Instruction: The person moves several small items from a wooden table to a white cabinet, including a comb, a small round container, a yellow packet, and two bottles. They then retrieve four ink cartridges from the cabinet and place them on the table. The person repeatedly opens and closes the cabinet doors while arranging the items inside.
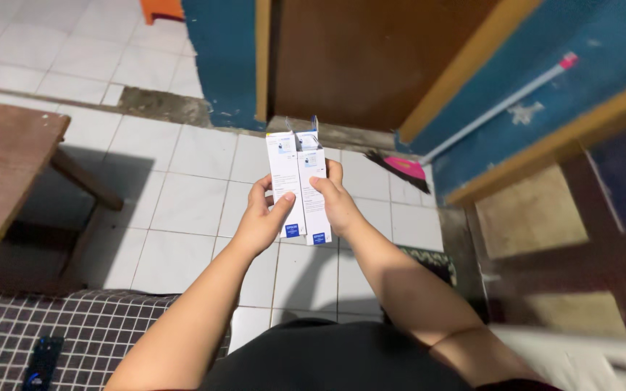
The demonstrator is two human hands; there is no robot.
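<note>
White tiled floor [182,188] fills view; blue wall [222,58] and brown door [371,58] beyond boxes. Wooden table [1,166] far left of boxes. Checked mat [96,326] below left of boxes, dark remote [41,360] on it. Pink broom [407,168] right of boxes. Left hand [259,221] grasps left box [285,181]; right hand [338,203] grasps right box [313,192]. Boxes white, upright, side by side, touching, held above floor.
</note>
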